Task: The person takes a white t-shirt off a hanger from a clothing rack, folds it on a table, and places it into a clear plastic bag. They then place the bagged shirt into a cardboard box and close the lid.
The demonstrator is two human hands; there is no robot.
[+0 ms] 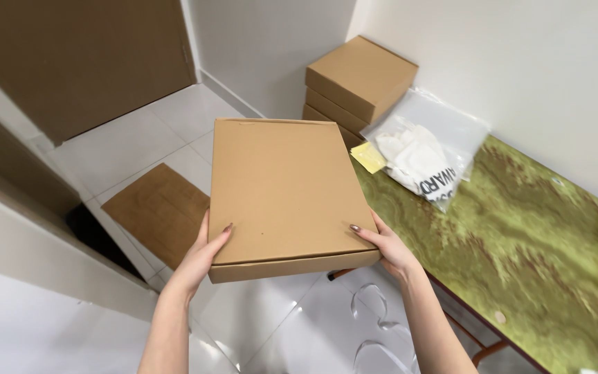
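I hold a flat, closed brown cardboard box (285, 190) out in front of me, above the floor and beside the table's left edge. My left hand (201, 257) grips its near left corner with the thumb on top. At the near right corner, my right hand (385, 246) does the same. The box lid faces up and is level.
A green marbled table (520, 249) runs along the right wall. On it lie a clear plastic bag with a white garment (423, 156) and a yellow paper (368, 157). A stack of similar boxes (356, 83) stands at the far end. A flat cardboard sheet (157, 211) lies on the white tile floor.
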